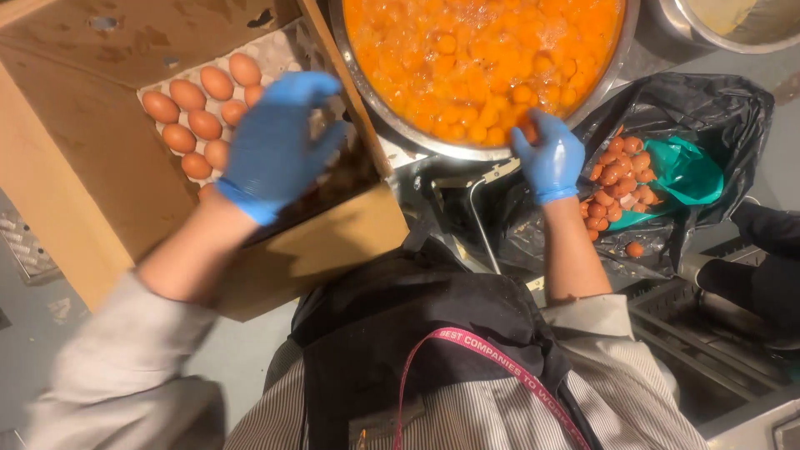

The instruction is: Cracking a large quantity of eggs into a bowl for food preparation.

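Reaching into the cardboard box [100, 158] on the person's left, the left hand [275, 142] in its blue glove hovered over the tray of brown eggs [196, 108]. Its fingers were curled loosely and spread fairly wide; motion blur hid whether an egg already sat under the palm, so I could not tell if it held anything. The eggs lay in the pulp tray [283, 46] inside the box, at the upper left of the view, touching their cups and just beside one another in rows.

The right hand [550, 158], also gloved in blue, rested at the near rim of the large steel bowl [433, 146]. Its fingertips were pinched narrowly around something small and orange-brown at the rim, probably a piece of shell, though it was too small to be sure. The bowl was filled with cracked yolks [483, 50] in liquid.

An egg of this kind would likely be light, rigid and brittle, with a smooth shell that could slip in a wet glove. A sound hold would probably be a gentle cradle of fingertips around the wide middle, not a squeeze on the ends.

Each egg's long axis seemed to run tilted in its cup, from upper left to lower right in the picture.

To the right, a black bag [708, 108] held discarded shells [617, 175] beside a green liner [687, 171].
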